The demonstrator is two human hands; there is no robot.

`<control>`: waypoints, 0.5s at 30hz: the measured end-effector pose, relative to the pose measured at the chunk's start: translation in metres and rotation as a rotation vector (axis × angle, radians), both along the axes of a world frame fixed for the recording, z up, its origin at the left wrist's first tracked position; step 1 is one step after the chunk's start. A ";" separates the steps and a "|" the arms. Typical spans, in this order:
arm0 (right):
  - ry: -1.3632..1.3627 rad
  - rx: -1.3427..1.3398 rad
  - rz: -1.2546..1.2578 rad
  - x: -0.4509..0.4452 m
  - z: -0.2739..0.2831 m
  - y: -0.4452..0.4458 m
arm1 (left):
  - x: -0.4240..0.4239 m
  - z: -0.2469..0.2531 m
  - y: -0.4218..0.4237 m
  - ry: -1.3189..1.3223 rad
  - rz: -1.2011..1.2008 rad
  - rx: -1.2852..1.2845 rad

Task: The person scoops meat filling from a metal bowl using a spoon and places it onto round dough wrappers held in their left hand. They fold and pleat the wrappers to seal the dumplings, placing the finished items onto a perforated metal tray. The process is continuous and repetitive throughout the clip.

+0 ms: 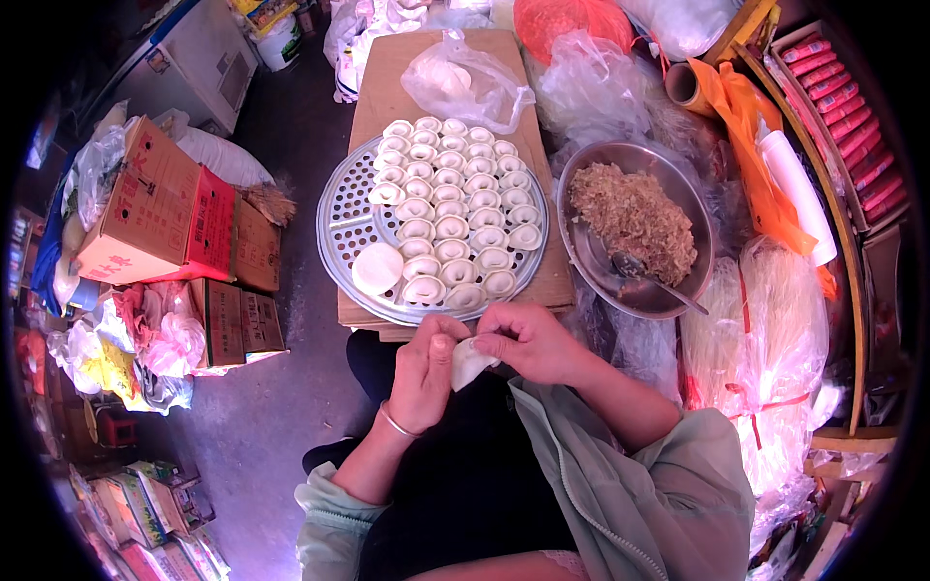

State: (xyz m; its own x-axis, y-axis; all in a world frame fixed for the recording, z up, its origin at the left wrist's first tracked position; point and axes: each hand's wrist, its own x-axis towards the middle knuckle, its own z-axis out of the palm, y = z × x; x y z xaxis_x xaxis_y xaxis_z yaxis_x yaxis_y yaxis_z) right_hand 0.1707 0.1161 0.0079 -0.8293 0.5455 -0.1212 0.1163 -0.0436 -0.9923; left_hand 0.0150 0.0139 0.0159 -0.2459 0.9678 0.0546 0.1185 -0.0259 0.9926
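Observation:
Between them, my left hand [427, 374] and my right hand [529, 341] pinch a pale dough wrapper [467, 367] just in front of the tray's near edge. Whether filling lies inside the wrapper cannot be seen. Several shaped dumplings [452, 227] stand in rows on a round perforated metal tray [345, 260]. A short stack of round dough wrappers [377, 268] rests at the tray's near left. To the right, a steel bowl [587, 258] holds a mound of minced filling [633, 214], and a metal spoon [657, 282] leans in it with its handle over the rim.
Under the tray is a cardboard-topped support [392, 62], with a clear plastic bag [465, 80] holding something white at its far end. Cardboard boxes [145, 210] are piled left. Bundled dry noodles [755, 341] in plastic and an orange bag [770, 181] lie right, beside a wooden shelf edge [851, 290].

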 end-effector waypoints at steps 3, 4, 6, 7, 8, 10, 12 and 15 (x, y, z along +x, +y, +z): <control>0.010 0.070 -0.162 -0.002 -0.001 -0.007 | 0.001 -0.003 -0.002 -0.170 0.015 -0.118; 0.017 0.090 -0.215 -0.003 0.001 -0.008 | 0.002 -0.005 -0.003 -0.207 0.024 -0.151; -0.071 0.019 -0.153 -0.001 0.014 -0.006 | 0.001 -0.005 -0.003 0.063 0.054 -0.027; -0.115 -0.016 -0.123 0.001 0.019 -0.004 | 0.001 -0.006 -0.003 0.197 0.068 0.035; -0.092 0.015 -0.078 0.001 0.018 -0.001 | 0.000 -0.005 -0.003 0.225 0.056 0.048; -0.048 0.079 0.011 0.002 0.016 0.003 | -0.002 -0.004 -0.002 0.281 0.035 0.075; -0.026 0.204 0.083 0.000 0.014 0.006 | -0.006 -0.003 -0.001 0.287 -0.041 0.023; -0.005 0.279 0.059 -0.002 0.005 0.004 | -0.003 -0.001 -0.001 0.101 -0.001 -0.053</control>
State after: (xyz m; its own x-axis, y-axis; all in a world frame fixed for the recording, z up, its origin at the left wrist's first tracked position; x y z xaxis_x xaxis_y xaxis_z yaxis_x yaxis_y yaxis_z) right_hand 0.1691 0.1204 0.0131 -0.8606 0.5089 0.0224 0.1157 0.2383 -0.9643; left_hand 0.0122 0.0127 0.0147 -0.2412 0.9701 0.0278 0.2179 0.0262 0.9756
